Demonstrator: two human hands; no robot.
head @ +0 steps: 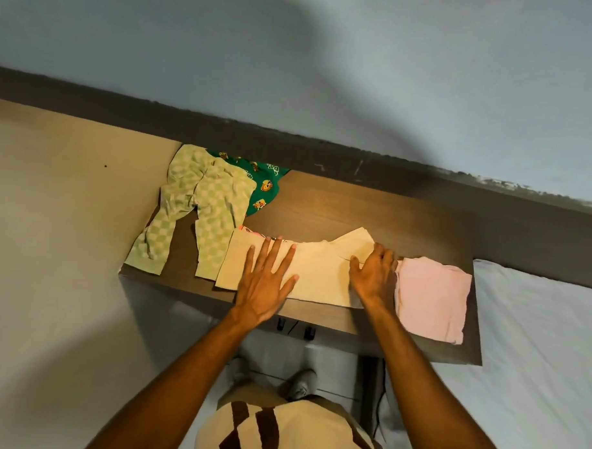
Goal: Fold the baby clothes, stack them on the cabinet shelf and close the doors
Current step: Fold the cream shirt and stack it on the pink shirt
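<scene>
Folding cream garment (319, 275) at counter (372, 210) front edge.
Left hand (265, 283) flat, fingers spread, pinning left half; right hand (373, 277) curled on right fold, seemingly gripping cloth. Best to smooth creases outward, align edges before next fold. Pink piece (433, 296) folded near right corner; green trousers (194, 207) unfolded at left edge.

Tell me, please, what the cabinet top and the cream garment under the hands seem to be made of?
The cabinet top looks like dark brown wood or wood-look laminate with a matt finish: faint straight grain lines show, and there is no glare. The cream garment looks like soft knit cloth, probably cotton: it lies limp, with folds and a dull surface. The weave is too small to tell.
</scene>
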